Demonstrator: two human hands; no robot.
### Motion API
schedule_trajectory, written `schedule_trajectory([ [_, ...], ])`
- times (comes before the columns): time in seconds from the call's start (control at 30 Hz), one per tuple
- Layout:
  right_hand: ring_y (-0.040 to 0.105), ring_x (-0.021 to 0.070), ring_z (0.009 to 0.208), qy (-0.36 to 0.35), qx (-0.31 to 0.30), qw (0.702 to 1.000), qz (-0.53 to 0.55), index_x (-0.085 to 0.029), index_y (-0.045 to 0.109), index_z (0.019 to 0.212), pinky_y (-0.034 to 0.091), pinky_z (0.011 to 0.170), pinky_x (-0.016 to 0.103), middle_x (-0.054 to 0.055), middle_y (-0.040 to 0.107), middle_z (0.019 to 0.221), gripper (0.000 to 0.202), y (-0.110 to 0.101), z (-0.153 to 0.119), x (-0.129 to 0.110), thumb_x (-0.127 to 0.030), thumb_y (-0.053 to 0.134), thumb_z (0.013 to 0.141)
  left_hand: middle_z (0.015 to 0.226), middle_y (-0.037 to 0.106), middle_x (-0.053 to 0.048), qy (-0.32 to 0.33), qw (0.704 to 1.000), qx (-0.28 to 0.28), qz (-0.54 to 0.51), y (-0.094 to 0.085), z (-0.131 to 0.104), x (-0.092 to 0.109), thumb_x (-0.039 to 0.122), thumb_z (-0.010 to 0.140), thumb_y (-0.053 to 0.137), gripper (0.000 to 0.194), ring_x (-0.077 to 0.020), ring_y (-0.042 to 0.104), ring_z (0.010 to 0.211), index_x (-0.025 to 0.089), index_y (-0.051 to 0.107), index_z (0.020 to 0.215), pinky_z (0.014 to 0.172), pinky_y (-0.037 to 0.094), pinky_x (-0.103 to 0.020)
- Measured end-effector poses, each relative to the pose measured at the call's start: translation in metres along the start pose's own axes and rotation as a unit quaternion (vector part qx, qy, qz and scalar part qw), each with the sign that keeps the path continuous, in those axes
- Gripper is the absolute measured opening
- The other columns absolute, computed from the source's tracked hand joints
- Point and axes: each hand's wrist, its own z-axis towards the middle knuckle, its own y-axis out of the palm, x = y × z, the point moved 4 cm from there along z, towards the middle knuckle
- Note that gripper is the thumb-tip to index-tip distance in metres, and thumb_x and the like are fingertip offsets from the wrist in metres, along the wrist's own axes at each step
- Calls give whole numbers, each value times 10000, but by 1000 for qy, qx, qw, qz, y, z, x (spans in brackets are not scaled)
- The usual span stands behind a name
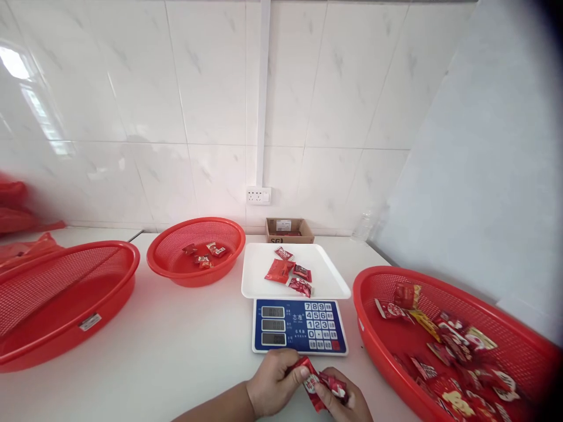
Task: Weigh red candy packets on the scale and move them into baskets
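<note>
Nearest the camera, in the single head view, the person's two hands meet before the scale [300, 350]: the left hand [272, 387] pinches a red packet [310, 384] by its upper end between thumb and fingers, while the right hand [352, 405] is clamped on a crinkled dark red packet [338, 387], its thumb also lying against the first. Such fingertip grips probably suit light, slippery wrappers, and leave the printed face of the red packet turned upward. Behind the hands, the scale's blue keypad faces the person, presumably so that its displays can be read (their digits are too faint to make out). Four wrapped pieces [280, 271] rest together near the middle of the white tray [255, 281], likely steadier there than at the rim. At right, a red basket [378, 346] of mixed packets stands near the right hand; its raised wall would have to be cleared by any reach inside. Farther left stand a round basket [193, 280] with a few small packets and a larger basket [109, 313]. Beyond the tray, a cardboard box [290, 239] and the tiled wall [220, 117] limit the space.
</note>
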Motion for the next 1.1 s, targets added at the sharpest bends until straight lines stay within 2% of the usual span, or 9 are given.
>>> schedule_trajectory([
  [0.23,434,123,530,-11,5,1000,16,-171,537,576,354,518,226,-19,490,521,365,0,0,3,-514,605,680,671,552,-18,13,1000,-12,9,0,-1,4,431,914,354,412,-112,461,610,134,572,730,574,357,-193],
  [0.37,442,122,515,-21,22,999,22,-167,561,613,356,496,226,-12,505,527,380,-1,0,6,-538,583,693,685,589,-31,11,999,23,33,-7,-3,8,405,914,371,373,-124,506,614,142,599,780,582,389,-204],
  [0.47,417,112,486,-28,50,997,42,-163,563,628,341,467,224,-21,471,499,400,-3,1,7,-555,561,707,761,624,-49,12,995,95,32,-22,0,14,377,918,373,324,-144,551,669,149,599,873,624,424,-224],
  [0.57,433,115,498,-20,56,996,59,-161,570,654,348,462,221,-20,472,515,411,-3,1,8,-570,573,689,829,639,-43,1,985,167,43,-45,14,22,334,924,366,269,-154,579,734,166,573,963,662,447,-237],
  [0.7,445,115,510,-27,69,995,62,-162,581,658,363,467,219,-25,467,531,393,-1,-1,6,-554,601,672,933,632,-31,37,963,210,166,-78,48,38,231,913,384,190,-163,580,852,191,546,1004,749,454,-266],
  [0.87,443,109,480,-29,112,990,75,-162,595,646,378,451,225,-27,482,518,399,1,-1,9,-560,625,640,940,627,-30,85,946,178,257,-100,95,44,116,852,440,188,-184,548,925,199,588,932,818,438,-311],
  [0.97,455,109,481,-23,103,990,89,-159,608,660,393,452,228,-25,496,525,409,1,0,10,-566,635,626,937,621,-45,108,941,140,288,-100,117,42,71,801,477,199,-211,526,944,188,627,858,843,426,-346],
  [1.1,467,107,502,-9,87,990,110,-158,618,670,408,471,224,-26,509,542,407,0,-1,6,-559,651,612,847,624,-59,111,935,87,326,-91,139,32,20,725,518,211,-228,534,876,182,653,739,801,440,-355],
])
